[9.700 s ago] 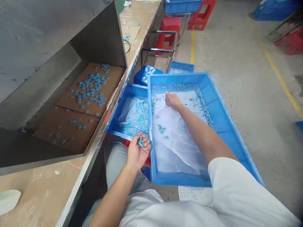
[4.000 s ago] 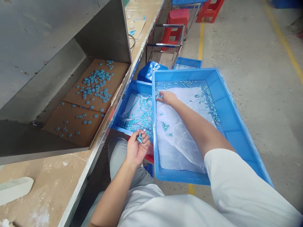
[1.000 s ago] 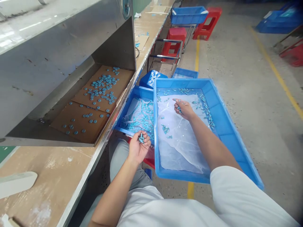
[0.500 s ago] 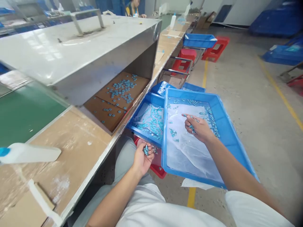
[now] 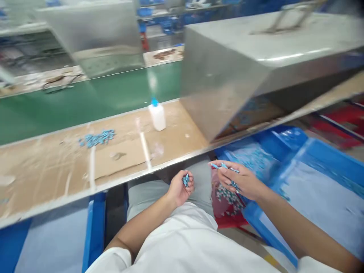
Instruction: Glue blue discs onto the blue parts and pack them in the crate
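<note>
My left hand (image 5: 181, 187) is curled palm up above my lap, its fingers wrapped round a cluster of small blue pieces (image 5: 185, 180). To its right, my right hand (image 5: 239, 178) is closed around several similar small blue pieces (image 5: 233, 184), with one sticking out by the fingertips. The pieces are too small and blurred to name more exactly. On the bench, a pile of blue pieces (image 5: 98, 138) lies beside a flat cardboard sheet (image 5: 119, 159). A white squeeze bottle with a blue cap (image 5: 157, 117) stands behind the sheet.
A metal hood (image 5: 224, 76) covers the bench at the right. Blue trays (image 5: 335, 159) sit at my right, beside a red stool (image 5: 227, 222) bearing small pieces. Another blue tray (image 5: 89, 231) is at lower left. A green belt (image 5: 119, 94) runs behind the bench (image 5: 48, 170).
My view has swung left, from the large tray toward the bench. My right hand has moved from over that tray to near my lap, still gripping pieces. My left hand keeps its cluster.
</note>
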`<state>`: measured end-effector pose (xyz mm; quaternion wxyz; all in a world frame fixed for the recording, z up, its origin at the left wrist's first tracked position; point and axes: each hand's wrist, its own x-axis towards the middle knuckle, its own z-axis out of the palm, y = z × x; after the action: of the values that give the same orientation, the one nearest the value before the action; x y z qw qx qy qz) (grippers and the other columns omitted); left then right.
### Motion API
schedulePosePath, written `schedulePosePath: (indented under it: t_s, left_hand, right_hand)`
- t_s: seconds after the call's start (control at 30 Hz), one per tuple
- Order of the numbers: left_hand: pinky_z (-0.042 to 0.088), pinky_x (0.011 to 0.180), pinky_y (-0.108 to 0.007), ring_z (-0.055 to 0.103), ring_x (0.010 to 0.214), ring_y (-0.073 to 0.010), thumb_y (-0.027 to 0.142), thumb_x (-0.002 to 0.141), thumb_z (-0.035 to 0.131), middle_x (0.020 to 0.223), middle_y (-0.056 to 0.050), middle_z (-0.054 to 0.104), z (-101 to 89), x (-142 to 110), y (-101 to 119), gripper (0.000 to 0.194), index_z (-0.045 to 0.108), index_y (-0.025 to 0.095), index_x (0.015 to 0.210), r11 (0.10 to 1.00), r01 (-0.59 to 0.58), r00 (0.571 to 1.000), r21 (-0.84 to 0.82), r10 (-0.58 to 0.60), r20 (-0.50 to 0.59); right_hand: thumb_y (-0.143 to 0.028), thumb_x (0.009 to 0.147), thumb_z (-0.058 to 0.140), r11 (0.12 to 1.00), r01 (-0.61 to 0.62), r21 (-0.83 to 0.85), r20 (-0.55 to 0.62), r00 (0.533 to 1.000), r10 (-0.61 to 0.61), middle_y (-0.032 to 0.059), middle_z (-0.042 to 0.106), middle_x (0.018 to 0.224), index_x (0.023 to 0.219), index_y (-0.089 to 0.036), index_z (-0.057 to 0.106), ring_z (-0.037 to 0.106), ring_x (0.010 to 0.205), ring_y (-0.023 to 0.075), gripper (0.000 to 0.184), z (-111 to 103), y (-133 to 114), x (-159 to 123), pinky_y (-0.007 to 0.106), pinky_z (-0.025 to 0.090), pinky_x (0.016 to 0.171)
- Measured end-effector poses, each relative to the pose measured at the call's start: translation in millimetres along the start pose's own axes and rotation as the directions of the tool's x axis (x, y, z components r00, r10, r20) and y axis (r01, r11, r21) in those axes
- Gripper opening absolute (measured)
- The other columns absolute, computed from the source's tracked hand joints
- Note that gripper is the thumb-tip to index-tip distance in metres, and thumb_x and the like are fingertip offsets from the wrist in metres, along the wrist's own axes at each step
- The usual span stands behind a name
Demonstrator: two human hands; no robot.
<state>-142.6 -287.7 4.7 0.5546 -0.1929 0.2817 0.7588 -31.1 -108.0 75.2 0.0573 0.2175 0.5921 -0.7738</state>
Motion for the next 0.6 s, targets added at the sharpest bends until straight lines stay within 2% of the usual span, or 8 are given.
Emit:
schedulePosePath:
  t_s: [0.1, 0.17, 0.33, 0.37, 0.4, 0.47, 0.5, 0.6]
  left_hand:
    - [0.021, 0.036, -0.014, 0.036, 0.044, -0.0025, 0.021, 0.08, 0.059, 0.063, 0.002, 0.046, -36.3, -34.3, 32.2, 0.012, 0.057, 0.012, 0.072, 0.967, -0.214, 0.977, -0.139, 0.21, -0.046]
    - [0.021, 0.036, -0.013, 0.035, 0.045, -0.002, 0.021, 0.08, 0.059, 0.064, 0.003, 0.045, -60.0, -62.6, 52.5, 0.013, 0.056, 0.012, 0.072, 0.901, -0.375, 0.927, -0.22, 0.362, -0.097]
    - [0.013, 0.034, -0.014, 0.027, 0.04, -0.0004, 0.026, 0.085, 0.059, 0.063, 0.006, 0.041, -116.6, -130.9, 112.1, 0.018, 0.051, 0.015, 0.073, 0.673, -0.714, 0.697, -0.195, 0.655, -0.291]
    - [0.013, 0.034, -0.015, 0.025, 0.04, -0.0006, 0.029, 0.086, 0.058, 0.063, 0.006, 0.04, -128.6, -140.1, 129.1, 0.02, 0.05, 0.016, 0.074, 0.637, -0.762, 0.635, -0.114, 0.701, -0.325]
    - [0.013, 0.035, -0.016, 0.024, 0.039, -0.0011, 0.034, 0.088, 0.057, 0.063, 0.006, 0.039, -140.9, -147.1, 148.2, 0.023, 0.049, 0.016, 0.074, 0.582, -0.813, 0.539, 0.011, 0.76, -0.363]
    - [0.018, 0.037, -0.018, 0.026, 0.04, -0.0027, 0.044, 0.092, 0.051, 0.062, 0.006, 0.039, -166.1, -155.5, 191.7, 0.032, 0.046, 0.018, 0.073, 0.39, -0.835, 0.204, 0.389, 0.874, -0.44]
    - [0.02, 0.039, -0.019, 0.028, 0.041, -0.0034, 0.046, 0.093, 0.049, 0.062, 0.006, 0.038, -178.2, -157.4, 215.1, 0.034, 0.044, 0.019, 0.073, 0.343, -0.822, 0.119, 0.454, 0.884, -0.452]
    - [0.025, 0.046, -0.02, 0.031, 0.046, -0.0058, 0.048, 0.095, 0.046, 0.062, 0.006, 0.038, -208.5, -157.0, 285.7, 0.035, 0.044, 0.02, 0.073, 0.245, -0.768, -0.053, 0.592, 0.896, -0.441]
  right_hand:
    - [-0.047, 0.086, 0.067, 0.997, -0.044, -0.065, 0.236, 0.97, 0.058, -0.0059, 0.043, 0.06, 0.115, -0.019, 0.059, 0.033, 0.042, 0.006, 0.041, 56.5, -5.0, 53.0, 0.023, 0.018, 0.042]
    - [-0.047, 0.086, 0.067, 0.993, -0.054, -0.103, 0.367, 0.926, 0.088, -0.0059, 0.042, 0.06, 0.112, -0.019, 0.059, 0.034, 0.042, 0.0062, 0.04, 98.5, -11.9, 84.1, 0.022, 0.017, 0.041]
    - [-0.045, 0.085, 0.069, 0.989, -0.048, -0.143, 0.557, 0.822, 0.12, -0.0067, 0.039, 0.061, 0.108, -0.019, 0.06, 0.032, 0.043, 0.0053, 0.035, 201.6, -39.9, 159.6, 0.021, 0.018, 0.042]
    - [-0.044, 0.085, 0.068, 0.988, -0.039, -0.147, 0.577, 0.808, 0.118, -0.0067, 0.038, 0.061, 0.107, -0.019, 0.06, 0.032, 0.044, 0.0052, 0.034, 219.7, -44.4, 177.9, 0.02, 0.018, 0.041]
    - [-0.044, 0.085, 0.068, 0.988, -0.025, -0.153, 0.596, 0.795, 0.112, -0.0065, 0.038, 0.062, 0.105, -0.019, 0.06, 0.032, 0.044, 0.0052, 0.033, 236.5, -47.7, 197.7, 0.02, 0.018, 0.041]
    - [-0.045, 0.084, 0.068, 0.988, 0.036, -0.15, 0.608, 0.791, 0.063, -0.006, 0.038, 0.064, 0.102, -0.02, 0.059, 0.032, 0.045, 0.005, 0.032, 266.0, -49.4, 241.2, 0.019, 0.016, 0.04]
    - [-0.046, 0.083, 0.069, 0.984, 0.082, -0.157, 0.595, 0.803, 0.028, -0.0057, 0.039, 0.065, 0.1, -0.02, 0.058, 0.032, 0.045, 0.005, 0.033, 278.4, -47.9, 264.0, 0.019, 0.016, 0.039]
    - [-0.055, 0.084, 0.064, 0.892, 0.298, -0.34, 0.451, 0.884, -0.123, -0.0034, 0.046, 0.067, 0.094, -0.021, 0.056, 0.038, 0.046, 0.007, 0.037, 306.4, -38.0, 329.4, 0.02, 0.022, 0.04]
